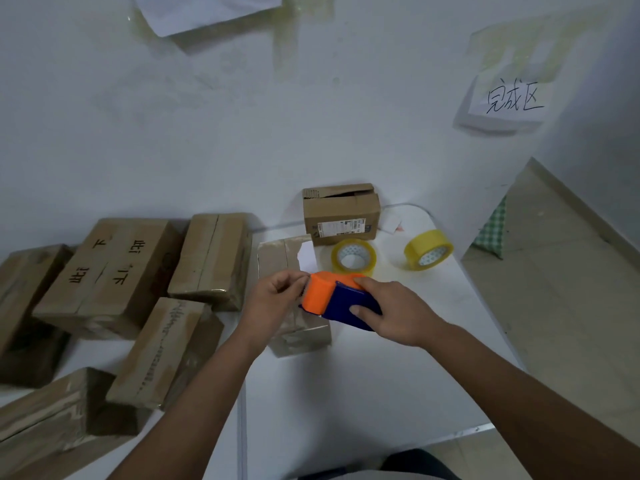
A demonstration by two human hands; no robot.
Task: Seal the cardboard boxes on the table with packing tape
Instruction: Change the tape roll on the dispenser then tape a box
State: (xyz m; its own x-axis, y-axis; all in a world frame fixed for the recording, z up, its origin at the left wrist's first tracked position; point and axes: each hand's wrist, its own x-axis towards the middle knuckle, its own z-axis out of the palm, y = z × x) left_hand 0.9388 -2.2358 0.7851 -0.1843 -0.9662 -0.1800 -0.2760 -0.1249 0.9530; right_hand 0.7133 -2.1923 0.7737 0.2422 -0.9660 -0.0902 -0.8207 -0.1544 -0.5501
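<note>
On the white tabletop (346, 393), seven cardboard boxes could be counted. Five closed ones were gathered at the left: one at the far left edge (24, 306), a large one with black handwriting (107, 275), one beside it with a seam along its top (213, 258), one nearer the person (166, 351), and one at the lower left corner (52, 417). A sixth box (294, 306) lay under the hands, partly hidden by them, with a white patch showing at its far end. A seventh, small box (341, 213), stood against the wall with its top flaps partly raised and a printed label on its front.

One tape dispenser (337, 301), orange at the front and blue at the rear, was held above the sixth box. The right hand (391, 311) was wrapped round the blue body, fingers (358, 310) clamped on it. The left hand (273, 296) was at the orange end, its fingers drawn together in a pinch; what was pinched could not be made out.

Two rolls of yellowish tape were seen behind the dispenser: one (353, 258) lying flat, the other (427, 249) tilted on its edge, well apart.

Two sheets of paper were stuck to the wall, one at the top (207, 12) and one with handwriting at the right (509, 102).
</note>
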